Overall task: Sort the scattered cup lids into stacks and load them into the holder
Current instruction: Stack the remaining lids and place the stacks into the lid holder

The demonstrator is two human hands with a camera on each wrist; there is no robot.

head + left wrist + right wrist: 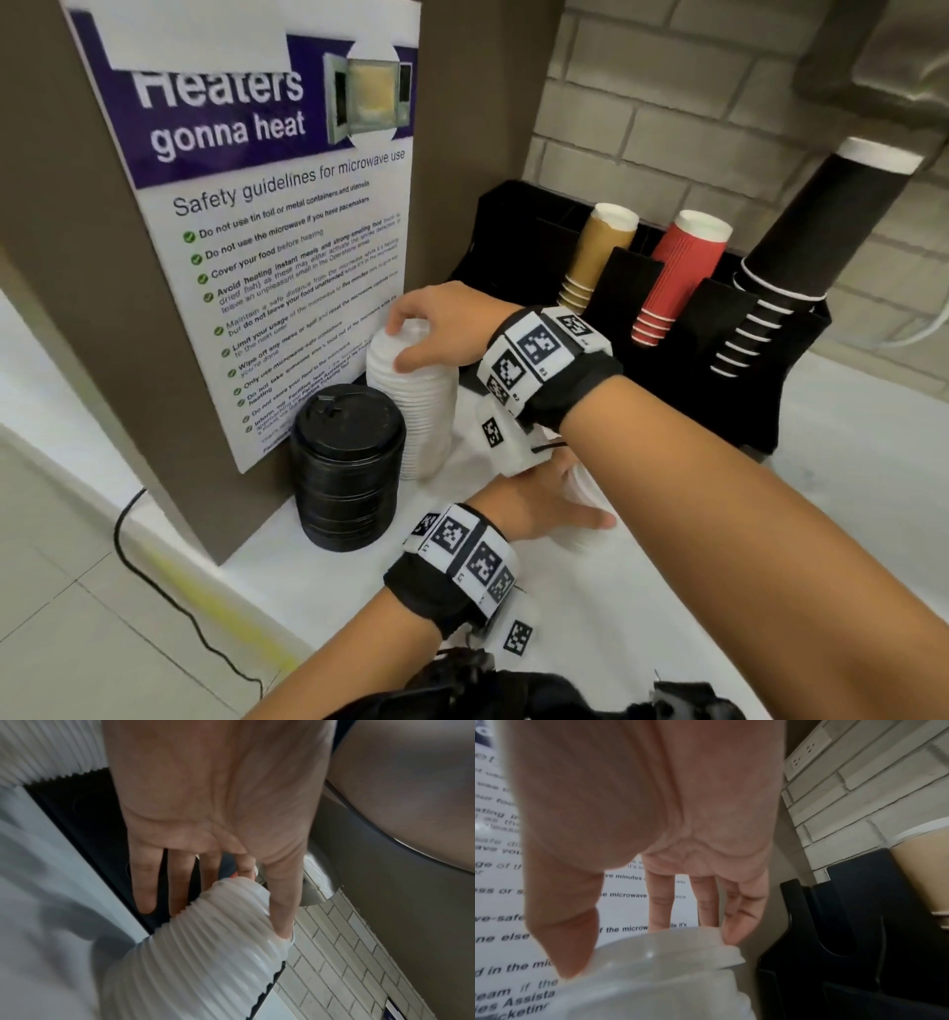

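A tall stack of white lids (416, 411) stands on the white counter beside a shorter stack of black lids (349, 462). My right hand (405, 342) reaches across and grips the top of the tall white stack (654, 983), thumb in front and fingers curled over the far rim. Lower down, my left hand (565, 506) holds a short white lid stack (585, 493), mostly hidden under my right wrist. In the left wrist view that short stack (195, 953) sits between thumb and fingers. The black holder (513, 231) stands behind, at the wall.
The holder carries brown cups (595, 257), red cups (678, 277) and black cups (801, 246). A brown panel with a microwave poster (287, 246) rises just left of the lid stacks. A black cable (154, 580) runs over the floor below the counter's left edge.
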